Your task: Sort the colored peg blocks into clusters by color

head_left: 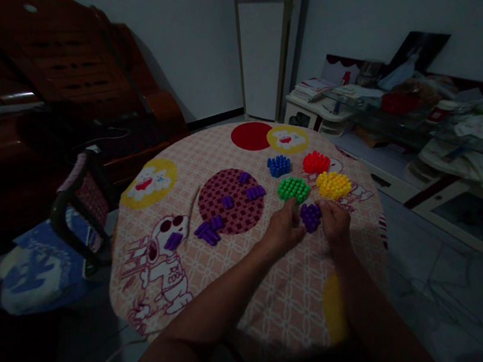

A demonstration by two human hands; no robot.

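A cluster of small purple plastic pegs [311, 217] stands upright on the tablecloth between my hands. My left hand [280, 227] is at its left side, thumb and index finger apart, the index finger reaching toward the green peg cluster [294, 190]. On the right, my right hand [336, 220] has its fingers curled and pressed together against the purple cluster's edge. Just beyond stand yellow pegs [334, 184], red pegs [315, 163] and blue pegs [279, 166], each colour grouped tightly. Loose purple pegs [207, 232] lie flat in several small groups to the left.
The round table has a patterned cloth [239, 289] with cartoon prints. A chair [88, 208] stands at its left, with a wooden sofa [85, 65] behind. Along the right wall, a cluttered cabinet [451, 205] sits close to the table. A tall white unit [263, 52] stands at the back.
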